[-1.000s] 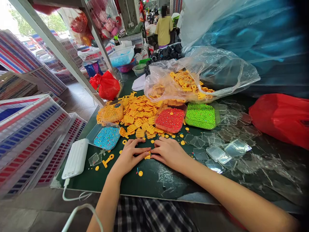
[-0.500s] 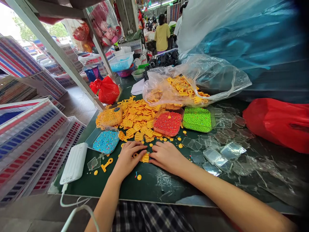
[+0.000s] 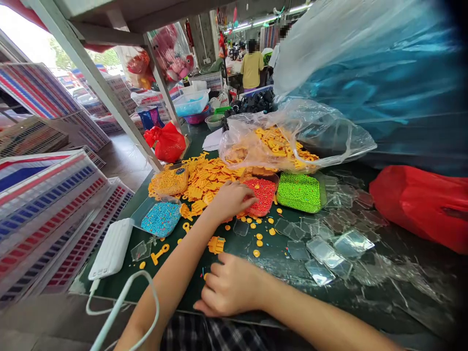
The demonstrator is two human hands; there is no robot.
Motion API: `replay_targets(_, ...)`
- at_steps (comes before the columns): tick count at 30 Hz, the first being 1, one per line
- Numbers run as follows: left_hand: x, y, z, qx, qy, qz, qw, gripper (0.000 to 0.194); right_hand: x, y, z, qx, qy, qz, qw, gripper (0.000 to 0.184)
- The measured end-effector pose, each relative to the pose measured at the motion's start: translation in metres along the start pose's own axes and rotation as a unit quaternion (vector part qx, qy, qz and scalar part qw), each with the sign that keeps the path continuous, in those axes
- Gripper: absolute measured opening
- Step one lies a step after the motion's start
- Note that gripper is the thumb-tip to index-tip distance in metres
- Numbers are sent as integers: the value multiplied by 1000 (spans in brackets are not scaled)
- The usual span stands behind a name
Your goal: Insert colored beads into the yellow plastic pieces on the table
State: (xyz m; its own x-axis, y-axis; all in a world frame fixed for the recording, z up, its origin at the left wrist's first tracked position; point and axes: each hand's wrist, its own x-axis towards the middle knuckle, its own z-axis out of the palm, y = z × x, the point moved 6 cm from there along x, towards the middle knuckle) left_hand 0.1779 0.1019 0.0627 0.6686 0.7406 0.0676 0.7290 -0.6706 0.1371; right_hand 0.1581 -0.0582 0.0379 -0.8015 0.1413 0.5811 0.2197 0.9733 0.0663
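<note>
My left hand (image 3: 230,201) reaches forward with its fingertips at the rim of a tray of red beads (image 3: 262,195). I cannot tell whether those fingers hold anything. My right hand (image 3: 228,285) lies near the table's front edge, fingers loosely curved around nothing visible. Between my hands sits a small yellow plastic piece (image 3: 216,244). Behind my left hand spreads a heap of flat yellow plastic pieces (image 3: 204,178). Trays of blue beads (image 3: 161,219), yellow beads (image 3: 170,181) and green beads (image 3: 299,192) stand around it. Small yellow discs (image 3: 258,239) are scattered nearby.
Clear plastic squares (image 3: 321,253) lie across the dark green table mat (image 3: 241,292) on the right. A clear bag of yellow pieces (image 3: 285,146) sits behind the trays. A white power bank (image 3: 111,248) with a cable lies at the left edge, beside stacked striped crates (image 3: 54,209).
My left hand has moved forward from the yellow piece to the red bead tray. My right hand has drawn back toward the table's front edge, and the yellow piece stays on the mat.
</note>
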Motion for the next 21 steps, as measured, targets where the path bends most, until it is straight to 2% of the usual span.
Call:
replay_targets(4, 15, 0, 6, -51, -51, -9, 997, 20, 0, -10, 6, 3, -15, -22, 1000, 45)
replay_targets(10, 26, -1, 13, -42, -103, -3, 994, 17, -1, -11, 9, 18, -24, -28, 999, 46)
replay_targets(18, 33, -2, 25, -46, -98, -30, 994, 11, -1, -10, 2, 21, -15, -22, 999, 46)
replay_targets(21, 34, -1, 27, -46, -115, -28, 992, 13, -3, -7, 2, 18, -22, -19, 999, 45)
